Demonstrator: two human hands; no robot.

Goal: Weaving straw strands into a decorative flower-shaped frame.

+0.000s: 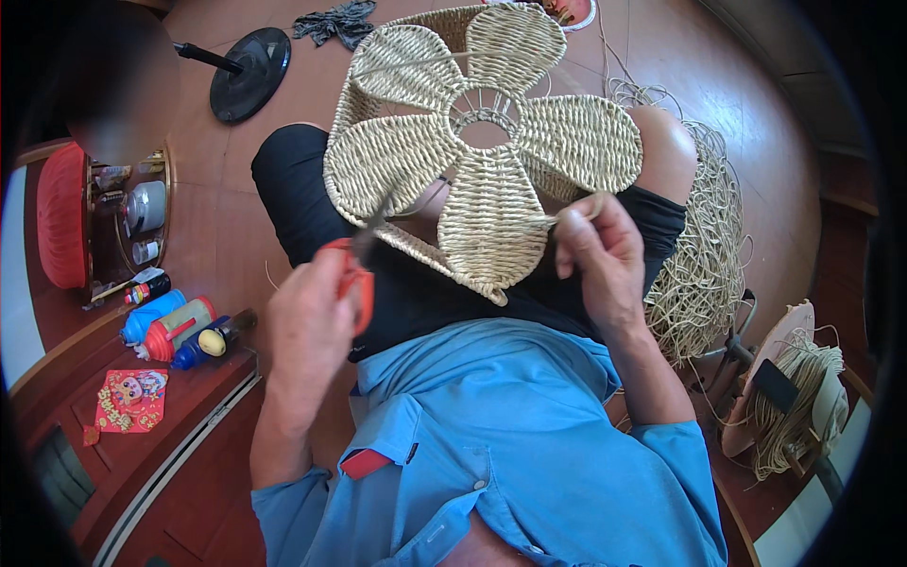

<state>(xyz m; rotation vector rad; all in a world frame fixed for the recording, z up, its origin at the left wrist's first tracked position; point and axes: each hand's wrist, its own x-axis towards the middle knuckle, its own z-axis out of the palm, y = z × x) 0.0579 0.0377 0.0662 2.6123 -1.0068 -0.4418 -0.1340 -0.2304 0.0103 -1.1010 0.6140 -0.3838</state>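
Observation:
A woven straw piece (491, 213) with several petal shapes around an open ring rests on my lap, on a woven frame. My left hand (312, 331) is closed on scissors with orange handles (355, 293), their blurred blades pointing up over the lower left petal. My right hand (595, 250) pinches a thin straw strand (543, 221) at the right side of the bottom petal.
A tangled cord pile (699, 246) lies right, near a cord reel (794, 397). A black round stand (250, 76) and dark cloth (335, 21) sit at the back. Bottles (194, 331), a kettle (144, 203) and a red card (130, 400) are left.

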